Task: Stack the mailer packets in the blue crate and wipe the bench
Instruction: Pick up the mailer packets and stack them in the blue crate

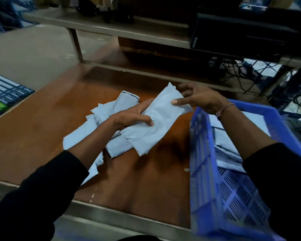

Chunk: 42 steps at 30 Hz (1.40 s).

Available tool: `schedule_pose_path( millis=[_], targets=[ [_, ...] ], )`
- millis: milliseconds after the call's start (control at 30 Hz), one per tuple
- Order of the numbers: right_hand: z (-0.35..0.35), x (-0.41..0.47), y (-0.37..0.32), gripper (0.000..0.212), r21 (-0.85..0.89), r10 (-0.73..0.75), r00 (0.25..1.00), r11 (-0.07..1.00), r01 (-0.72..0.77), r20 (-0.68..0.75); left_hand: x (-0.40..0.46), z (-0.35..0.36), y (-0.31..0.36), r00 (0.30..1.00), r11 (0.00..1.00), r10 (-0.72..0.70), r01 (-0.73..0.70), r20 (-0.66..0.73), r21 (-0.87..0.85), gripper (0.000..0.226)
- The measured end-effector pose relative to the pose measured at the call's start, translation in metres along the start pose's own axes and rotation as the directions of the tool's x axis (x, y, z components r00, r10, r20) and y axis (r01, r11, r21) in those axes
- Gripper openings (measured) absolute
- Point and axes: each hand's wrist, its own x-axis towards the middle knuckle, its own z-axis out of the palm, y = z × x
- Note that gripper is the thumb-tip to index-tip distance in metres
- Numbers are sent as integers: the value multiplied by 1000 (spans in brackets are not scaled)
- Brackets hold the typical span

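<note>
A pale grey mailer packet is held above the brown bench between both hands. My left hand grips its near side, thumb on top. My right hand pinches its far end, thumb on the upper face. Below lies a loose pile of several more packets, partly hidden by my left forearm. The blue crate stands at the right of the bench, with a few packets lying flat inside it, partly hidden by my right arm.
A shelf frame rises behind the bench, with dark equipment and tangled cables at the right. Blue-and-white boxes sit at the left edge. The bench's metal rim runs along the front.
</note>
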Motion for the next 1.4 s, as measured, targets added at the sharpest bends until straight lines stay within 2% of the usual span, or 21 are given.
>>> schedule_pose_path(
  millis=[100, 233, 367, 433, 533, 667, 800, 900, 1033, 1167, 1233, 1400],
  targets=[
    [-28, -26, 9, 85, 57, -41, 998, 998, 39, 43, 13, 13, 29, 994, 997, 17, -24, 105, 68, 82],
    [-69, -66, 30, 79, 94, -32, 999, 995, 32, 1, 45, 46, 64, 982, 975, -9, -32, 186, 219, 74],
    [-113, -108, 65, 85, 101, 51, 992, 994, -39, -117, 77, 89, 93, 991, 910, -83, 30, 110, 413, 44],
    [-133, -133, 83, 75, 113, 94, 984, 991, -78, -151, 88, 113, 105, 994, 885, -77, 33, 77, 464, 42],
    [-157, -166, 115, 73, 99, 188, 966, 980, -172, -178, 106, 146, 118, 997, 785, -41, -8, 65, 619, 59],
    [-171, -196, 154, 81, 27, 307, 928, 951, -308, -212, 123, 188, 125, 990, 631, -67, -56, 127, 774, 77],
    [-154, -209, 180, 54, -105, 408, 906, 902, -419, -113, 138, 227, 108, 950, 503, -229, -72, 214, 861, 70],
    [-127, -212, 192, 47, -252, 496, 868, 836, -488, -37, 145, 252, 82, 902, 382, -351, -108, 251, 918, 76],
    [-102, -200, 212, 47, -520, 560, 828, 695, -496, -41, 147, 274, 56, 858, 257, -467, -97, 211, 962, 74],
    [-86, -198, 213, 39, -583, 592, 802, 626, -518, -76, 147, 287, 43, 863, 196, -489, -38, 132, 980, 69],
    [-79, -198, 213, 33, -629, 572, 818, 614, -476, -61, 143, 291, 45, 870, 147, -484, -25, 94, 989, 63],
    [-79, -198, 216, 38, -651, 498, 857, 609, -454, -132, 129, 299, 60, 906, -55, -408, -146, 112, 988, 43]
  ],
)
